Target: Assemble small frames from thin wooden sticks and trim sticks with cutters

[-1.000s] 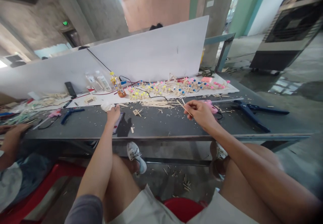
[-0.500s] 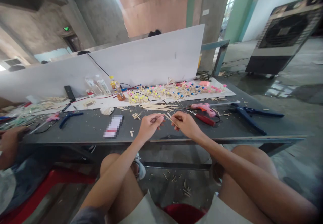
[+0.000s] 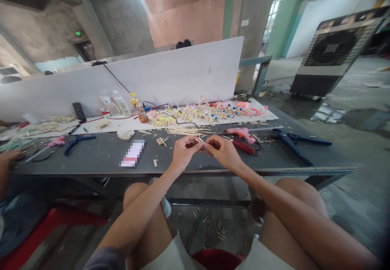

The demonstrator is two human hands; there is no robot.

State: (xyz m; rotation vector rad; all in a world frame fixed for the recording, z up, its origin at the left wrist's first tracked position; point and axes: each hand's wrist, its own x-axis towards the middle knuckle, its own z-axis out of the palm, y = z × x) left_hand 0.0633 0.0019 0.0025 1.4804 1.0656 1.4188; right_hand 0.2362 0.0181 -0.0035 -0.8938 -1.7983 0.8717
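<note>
My left hand point(image 3: 184, 152) and my right hand point(image 3: 223, 151) meet above the table's front part, fingertips pinched and touching or nearly so. A short pale wooden stick point(image 3: 198, 140) shows at my left fingertips. What my right fingers pinch is mostly hidden; a thin stick was visible there in the earlier frame. Behind my hands lies a bundle of thin wooden sticks point(image 3: 185, 131). To the right are a pink glue gun point(image 3: 243, 133) and a red-handled tool point(image 3: 243, 146). A small stick frame point(image 3: 162, 141) sits left of my left hand.
Stick models with coloured balls point(image 3: 210, 111) crowd the white board at the back. Blue cutters point(image 3: 294, 142) lie right, another blue-handled tool point(image 3: 77, 142) left. A phone point(image 3: 133, 153), bottles point(image 3: 139, 109) and a white partition point(image 3: 170, 71) stand around. A co-worker's hand point(image 3: 10, 156) shows far left.
My two hands have come together at the fingertips. The stick that stuck out of my right fingers is now mostly covered. The camera view has shifted slightly.
</note>
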